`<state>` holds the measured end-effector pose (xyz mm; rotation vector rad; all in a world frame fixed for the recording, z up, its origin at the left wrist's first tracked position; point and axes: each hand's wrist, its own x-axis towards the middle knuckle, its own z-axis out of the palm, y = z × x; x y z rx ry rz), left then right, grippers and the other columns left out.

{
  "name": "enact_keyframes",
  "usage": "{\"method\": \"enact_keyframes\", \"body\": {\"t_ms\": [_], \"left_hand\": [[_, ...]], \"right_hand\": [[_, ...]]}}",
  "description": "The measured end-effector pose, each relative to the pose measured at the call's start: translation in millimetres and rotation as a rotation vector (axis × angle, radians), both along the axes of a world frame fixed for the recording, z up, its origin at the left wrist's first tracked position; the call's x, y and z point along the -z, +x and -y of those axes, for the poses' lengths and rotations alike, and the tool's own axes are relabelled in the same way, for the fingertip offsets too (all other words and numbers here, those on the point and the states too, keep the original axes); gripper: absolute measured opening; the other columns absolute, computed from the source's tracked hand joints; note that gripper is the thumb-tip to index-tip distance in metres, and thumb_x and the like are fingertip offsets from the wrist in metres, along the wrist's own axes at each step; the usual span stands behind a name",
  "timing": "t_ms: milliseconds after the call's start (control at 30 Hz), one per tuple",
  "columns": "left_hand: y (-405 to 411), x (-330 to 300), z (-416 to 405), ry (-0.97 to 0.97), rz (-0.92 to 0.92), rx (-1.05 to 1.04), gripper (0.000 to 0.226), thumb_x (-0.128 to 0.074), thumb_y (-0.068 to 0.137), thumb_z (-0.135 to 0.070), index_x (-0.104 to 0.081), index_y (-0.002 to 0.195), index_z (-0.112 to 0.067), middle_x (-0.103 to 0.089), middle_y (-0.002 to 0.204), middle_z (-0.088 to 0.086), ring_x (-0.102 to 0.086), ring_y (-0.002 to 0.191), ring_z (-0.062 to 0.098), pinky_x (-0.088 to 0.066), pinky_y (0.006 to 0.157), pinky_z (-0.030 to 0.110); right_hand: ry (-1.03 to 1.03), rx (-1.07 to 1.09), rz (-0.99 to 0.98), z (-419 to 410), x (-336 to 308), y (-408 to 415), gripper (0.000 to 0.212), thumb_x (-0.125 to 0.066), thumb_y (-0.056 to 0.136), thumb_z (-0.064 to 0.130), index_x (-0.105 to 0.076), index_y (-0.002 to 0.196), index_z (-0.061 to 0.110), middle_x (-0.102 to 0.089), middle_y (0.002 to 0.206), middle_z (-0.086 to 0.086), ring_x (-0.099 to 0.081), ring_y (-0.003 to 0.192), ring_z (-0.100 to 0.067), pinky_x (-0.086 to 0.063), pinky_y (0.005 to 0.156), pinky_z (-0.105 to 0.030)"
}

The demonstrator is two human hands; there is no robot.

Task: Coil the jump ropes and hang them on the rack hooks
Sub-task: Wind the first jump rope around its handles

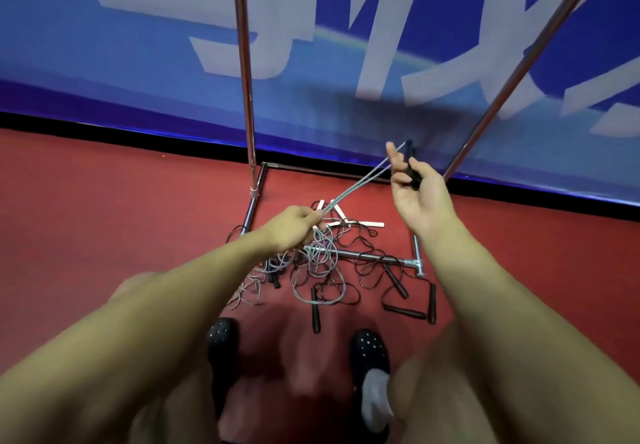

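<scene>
Grey rope (360, 182) taut, slanting up-right

We lose both rack poles (244, 63) past the top edge of the frame; hooks unseen, and the floor tangle of ropes (322, 263) blurs together

Left hand (294, 227) pinched low; right hand (420, 191) raised, gripping.

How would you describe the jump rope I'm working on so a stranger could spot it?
Start at the metal rack base on the red floor. Above the tangled pile, the grey rope runs taut between the left hand and right hand; it alone is lifted.
</scene>
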<state>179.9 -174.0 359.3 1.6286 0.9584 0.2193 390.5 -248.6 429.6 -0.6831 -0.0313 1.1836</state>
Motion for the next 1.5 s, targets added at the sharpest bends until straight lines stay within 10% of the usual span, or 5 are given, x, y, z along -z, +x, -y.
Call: {"method": "enact_keyframes", "body": {"t_ms": [233,500,933,1100,1500], "left_hand": [[7,-36,15,0.577,-0.314,0.186,0.029,-0.05,0.106,-0.035,-0.072,0.102,-0.016,-0.063,0.072,0.001,-0.057,0.071,0.025,-0.04,0.066,0.032],[1,-47,23,0.628,-0.445,0.295,0.049,-0.052,0.103,-0.039,-0.04,0.058,-0.022,-0.047,0.06,-0.001,-0.051,0.069,0.034,-0.038,0.064,0.033],[-1,-62,-10,0.848,-0.313,0.557,0.046,-0.04,0.107,-0.048,-0.068,0.098,-0.012,-0.06,0.084,0.003,-0.058,0.084,0.031,-0.049,0.077,0.041],[-9,-63,-16,0.573,-0.167,0.394,0.04,-0.066,0.094,-0.052,-0.068,0.084,-0.012,-0.054,0.066,-0.003,-0.045,0.059,0.014,-0.038,0.059,0.03],[-18,-63,-33,-0.175,0.274,0.074,0.024,-0.052,0.105,-0.017,-0.056,0.081,-0.015,-0.046,0.066,-0.002,-0.036,0.055,0.007,-0.032,0.05,0.018]], "right_hand": [[-0.189,-0.067,0.178,3,18,18,0.029,-0.038,0.105,-0.001,-0.048,0.132,-0.007,-0.074,0.108,-0.025,-0.058,0.067,-0.014,-0.045,0.051,-0.018],[-0.193,-0.124,0.074,-5,24,9,0.024,-0.044,0.104,-0.001,-0.05,0.126,-0.009,-0.063,0.128,-0.035,-0.076,0.086,-0.027,-0.06,0.068,-0.025],[-0.396,-1.313,1.787,18,63,-28,0.019,-0.071,0.095,0.029,-0.062,0.109,0.02,-0.068,0.091,0.006,-0.064,0.086,-0.017,-0.05,0.078,-0.03],[-0.154,-1.45,1.624,35,32,-57,0.018,-0.065,0.098,0.044,-0.077,0.1,0.032,-0.072,0.095,0.025,-0.063,0.087,0.005,-0.041,0.079,-0.008],[0.042,-0.775,0.803,41,1,-35,0.028,-0.059,0.096,0.015,-0.053,0.121,0.004,-0.071,0.119,-0.026,-0.04,0.049,-0.005,-0.025,0.045,-0.017]]}}
